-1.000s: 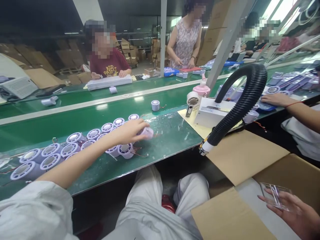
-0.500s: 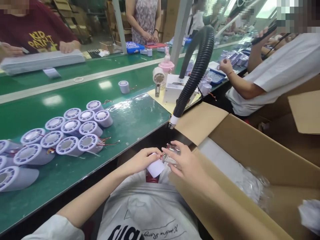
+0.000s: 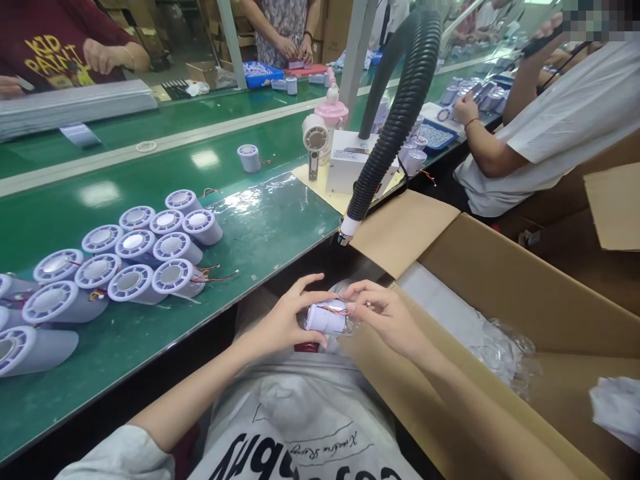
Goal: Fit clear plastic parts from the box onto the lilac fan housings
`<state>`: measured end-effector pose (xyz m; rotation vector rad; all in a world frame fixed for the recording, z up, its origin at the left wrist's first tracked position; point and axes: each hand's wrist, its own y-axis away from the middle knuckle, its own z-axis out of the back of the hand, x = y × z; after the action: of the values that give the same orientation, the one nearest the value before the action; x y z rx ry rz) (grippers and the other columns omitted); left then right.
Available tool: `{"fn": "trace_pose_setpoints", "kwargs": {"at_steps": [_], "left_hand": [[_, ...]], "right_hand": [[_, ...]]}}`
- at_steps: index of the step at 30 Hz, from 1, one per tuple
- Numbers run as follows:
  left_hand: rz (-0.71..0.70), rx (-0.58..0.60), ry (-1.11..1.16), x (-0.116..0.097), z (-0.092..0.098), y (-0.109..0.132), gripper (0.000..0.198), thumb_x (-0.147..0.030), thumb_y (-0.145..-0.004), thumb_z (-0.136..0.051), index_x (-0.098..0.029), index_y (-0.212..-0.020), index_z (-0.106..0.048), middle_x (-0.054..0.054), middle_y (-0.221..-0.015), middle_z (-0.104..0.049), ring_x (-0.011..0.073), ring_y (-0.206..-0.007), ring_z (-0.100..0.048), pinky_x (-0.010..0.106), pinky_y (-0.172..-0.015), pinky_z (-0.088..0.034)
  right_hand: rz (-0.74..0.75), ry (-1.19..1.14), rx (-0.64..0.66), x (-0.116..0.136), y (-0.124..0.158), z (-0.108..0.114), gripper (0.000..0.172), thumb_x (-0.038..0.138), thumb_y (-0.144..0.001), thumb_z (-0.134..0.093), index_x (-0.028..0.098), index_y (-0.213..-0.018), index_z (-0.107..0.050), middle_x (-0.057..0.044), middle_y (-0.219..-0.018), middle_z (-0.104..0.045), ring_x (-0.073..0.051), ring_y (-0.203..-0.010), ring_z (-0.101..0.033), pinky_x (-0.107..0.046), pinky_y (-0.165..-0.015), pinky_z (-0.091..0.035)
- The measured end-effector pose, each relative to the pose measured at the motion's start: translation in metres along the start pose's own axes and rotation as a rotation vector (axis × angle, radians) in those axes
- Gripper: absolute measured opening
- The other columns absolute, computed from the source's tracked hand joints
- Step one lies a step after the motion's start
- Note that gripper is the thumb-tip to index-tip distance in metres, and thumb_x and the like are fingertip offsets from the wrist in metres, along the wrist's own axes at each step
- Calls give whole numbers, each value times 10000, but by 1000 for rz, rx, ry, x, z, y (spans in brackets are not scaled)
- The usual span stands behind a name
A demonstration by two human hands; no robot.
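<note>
My left hand [image 3: 284,319] grips a small lavender fan housing [image 3: 326,318] with thin red wires, held over my lap just below the table edge. My right hand [image 3: 387,313] pinches a clear plastic piece [image 3: 353,323] against the housing's right end. Both hands meet around the part, fingers curled. A cluster of several more lavender fan housings [image 3: 135,257] lies on the green conveyor table [image 3: 270,227] to the left.
An open cardboard box [image 3: 505,313] with plastic bags stands at my right. A black corrugated hose [image 3: 395,120] hangs over a white unit [image 3: 350,170]. A lone housing [image 3: 249,158] sits farther back. Other workers sit at the right and across the belt.
One second ago my left hand took a housing from the table while my right held a clear piece over the box. Both hands have since come together over my lap, joining the two parts.
</note>
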<state>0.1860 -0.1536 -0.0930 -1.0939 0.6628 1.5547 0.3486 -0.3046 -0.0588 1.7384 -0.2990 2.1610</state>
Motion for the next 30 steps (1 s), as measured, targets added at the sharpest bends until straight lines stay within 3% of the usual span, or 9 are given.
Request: {"fn": "trace_pose_setpoints", "kwargs": {"at_steps": [4, 7, 10, 12, 16, 19, 26, 30], "left_hand": [[110, 90, 313, -9, 0, 1, 676, -287, -679, -804, -266, -1302, -544, 111, -1350, -542, 273, -1193, -563, 419, -985, -490], [218, 63, 540, -15, 0, 3, 647, -233, -703, -788, -244, -1296, -529, 95, -1282, -588, 217, -1071, -628, 351, -921, -526], [300, 31, 677, -18, 0, 6, 637, -238, -724, -773, -256, -1301, -503, 82, -1223, -614, 190, -966, -653, 297, -781, -565], [313, 51, 675, -19, 1, 8, 651, -255, -733, -767, -257, -1320, -487, 84, -1195, -627, 193, -948, -656, 290, -759, -562], [244, 90, 537, -22, 4, 10, 714, -242, -691, -801, -273, -1335, -495, 85, -1303, -583, 232, -1104, -616, 340, -924, -516], [167, 100, 477, -24, 6, 10, 742, -220, -662, -820, -289, -1331, -507, 82, -1386, -530, 249, -1201, -567, 377, -1011, -471], [83, 122, 449, -28, 8, 9, 712, -209, -685, -803, -260, -1332, -511, 105, -1400, -516, 260, -1249, -533, 409, -1049, -443], [68, 132, 426, -30, 9, 9, 714, -209, -691, -799, -261, -1340, -507, 106, -1419, -497, 265, -1267, -515, 406, -1055, -436]], "right_hand": [[-62, -218, 2, -3, -1, 5, 272, 374, -810, -684, 190, -609, -686, -65, -1002, -667, -225, -922, -644, -330, -740, -539], [47, -166, 66, -5, 3, 5, 153, 341, -759, -758, 240, -874, -750, -67, -1194, -657, -275, -1129, -597, -389, -883, -538], [270, 123, 88, -10, 11, 3, 470, 241, -739, -794, 292, -1186, -658, -56, -1360, -561, -274, -1253, -517, -438, -1055, -434], [333, 227, 81, -13, 17, 2, 512, 223, -776, -768, 307, -1255, -607, -50, -1377, -546, -263, -1248, -525, -443, -1082, -413], [231, 148, 104, -13, 22, 3, 574, 248, -782, -762, 310, -1308, -542, -45, -1317, -592, -252, -1152, -598, -432, -1012, -496], [126, 39, 117, -7, 23, 5, 505, 254, -764, -769, 282, -1234, -586, -48, -1243, -625, -254, -1111, -618, -422, -964, -538], [-13, -131, 144, 2, 24, 4, 426, 246, -729, -785, 256, -1118, -612, -46, -1152, -626, -258, -1089, -615, -408, -920, -553], [-99, -217, 181, -1, 23, 4, 449, 246, -725, -792, 257, -1123, -583, -46, -1160, -614, -209, -978, -645, -340, -832, -562]]}}
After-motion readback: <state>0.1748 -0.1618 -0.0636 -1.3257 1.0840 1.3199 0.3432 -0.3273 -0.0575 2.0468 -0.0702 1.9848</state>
